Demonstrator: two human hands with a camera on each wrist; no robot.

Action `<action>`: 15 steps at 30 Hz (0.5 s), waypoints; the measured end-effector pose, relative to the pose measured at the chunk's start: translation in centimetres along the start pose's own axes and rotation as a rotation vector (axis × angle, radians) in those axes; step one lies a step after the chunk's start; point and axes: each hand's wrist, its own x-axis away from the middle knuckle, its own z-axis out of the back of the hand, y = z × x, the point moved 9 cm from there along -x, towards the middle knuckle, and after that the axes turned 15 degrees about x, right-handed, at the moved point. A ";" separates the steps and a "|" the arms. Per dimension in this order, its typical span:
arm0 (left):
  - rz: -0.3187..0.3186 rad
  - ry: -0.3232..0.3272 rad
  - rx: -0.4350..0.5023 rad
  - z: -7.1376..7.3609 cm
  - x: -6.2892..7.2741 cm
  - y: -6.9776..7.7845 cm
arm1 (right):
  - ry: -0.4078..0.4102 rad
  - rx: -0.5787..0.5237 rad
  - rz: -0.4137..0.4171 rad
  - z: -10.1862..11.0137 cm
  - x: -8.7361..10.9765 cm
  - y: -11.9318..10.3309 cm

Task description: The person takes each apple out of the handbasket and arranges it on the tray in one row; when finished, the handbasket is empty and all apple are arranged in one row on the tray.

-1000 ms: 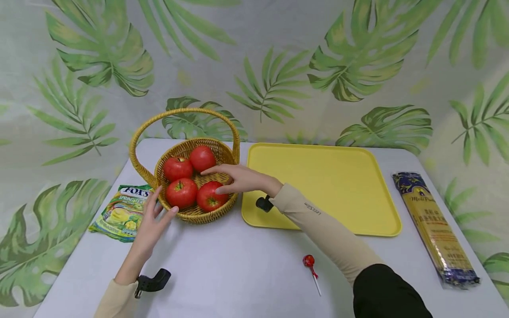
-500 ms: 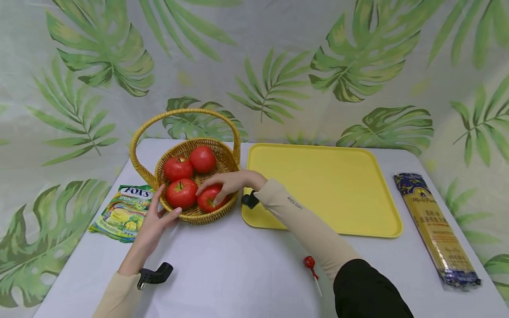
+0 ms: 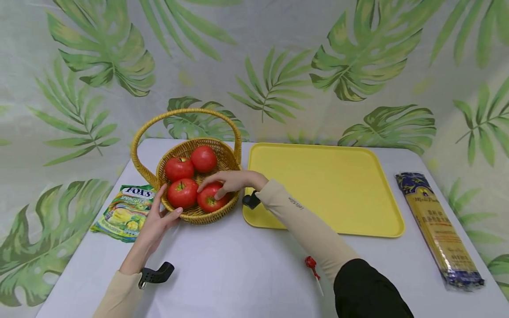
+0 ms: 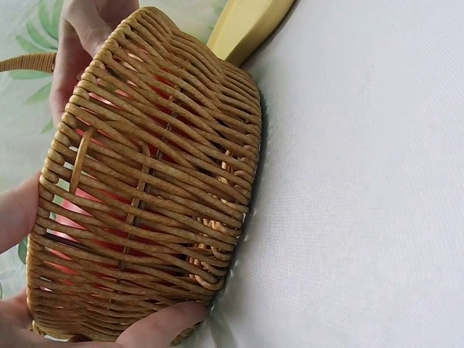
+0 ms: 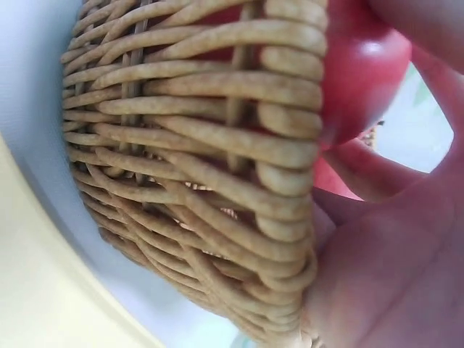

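Note:
A wicker basket (image 3: 207, 217) with a tall hoop handle stands at the left of the table and holds several red apples. My right hand (image 3: 234, 179) reaches over its right rim, fingers and thumb curled round the front right apple (image 3: 208, 201). In the right wrist view that apple (image 5: 362, 72) shows between my fingers, just inside the woven rim. My left hand (image 3: 153, 223) holds the basket at its front left side. The left wrist view has one digit at the rim and another finger (image 4: 163, 324) low against the weave (image 4: 145, 174).
A yellow tray (image 3: 322, 190) lies right of the basket, under my right forearm. A green sweets bag (image 3: 125, 214) lies left, behind my left hand. A red lollipop (image 3: 311, 263) is near the front, beside the right sleeve. A long noodle pack (image 3: 437, 229) lies far right.
My right hand has come down from above the basket onto the front right apple and closed round it. My left hand has moved slightly inward against the basket.

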 end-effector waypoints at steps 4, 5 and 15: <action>0.002 0.001 0.003 -0.1 0.0 -0.1 | 0.080 -0.071 0.006 1.0 0.7 0.4; 0.003 0.002 0.003 -0.1 0.0 -0.1 | 0.098 -0.093 0.013 1.3 0.9 0.5; 0.008 0.004 0.002 -0.1 0.0 -0.2 | 0.218 -0.373 0.006 3.3 4.3 1.7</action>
